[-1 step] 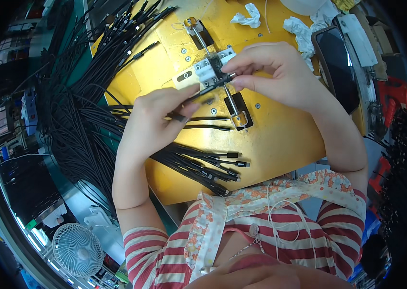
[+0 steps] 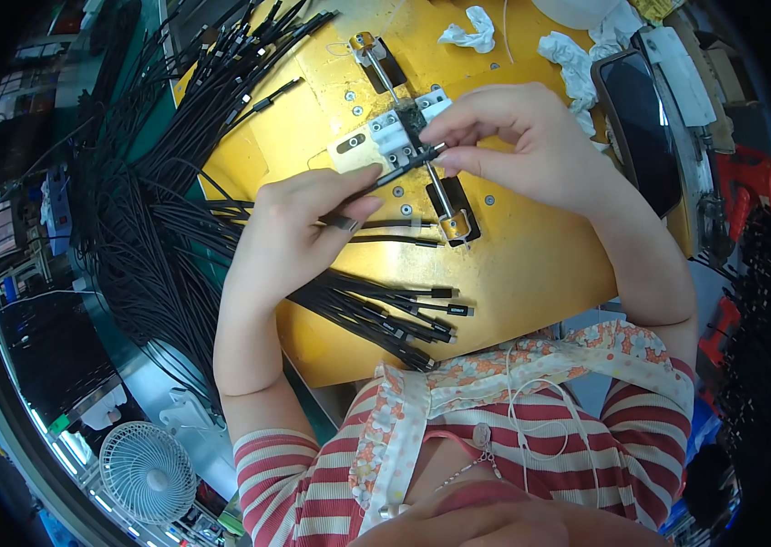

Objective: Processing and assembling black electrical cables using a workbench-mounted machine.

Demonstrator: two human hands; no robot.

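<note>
A black cable's plug end (image 2: 417,162) with a metal tip lies slantwise between my hands, just above a metal fixture (image 2: 390,139). My left hand (image 2: 299,214) has its thumb and index finger closed around the cable behind the plug. At the tip, my right hand (image 2: 522,146) pinches with thumb and index finger. The fixture has pale blocks, a dark middle piece and a metal rod (image 2: 440,193) with brass-coloured ends, fixed on a yellow board (image 2: 531,264). My fingers partly cover the plug's tip and the cable.
Bundles of black cables (image 2: 158,246) spread along the left, with several plug ends (image 2: 445,310) on the board near my body. Crumpled white tissues (image 2: 572,73) and a dark phone (image 2: 638,128) are at the far right. A white fan (image 2: 149,471) stands at lower left.
</note>
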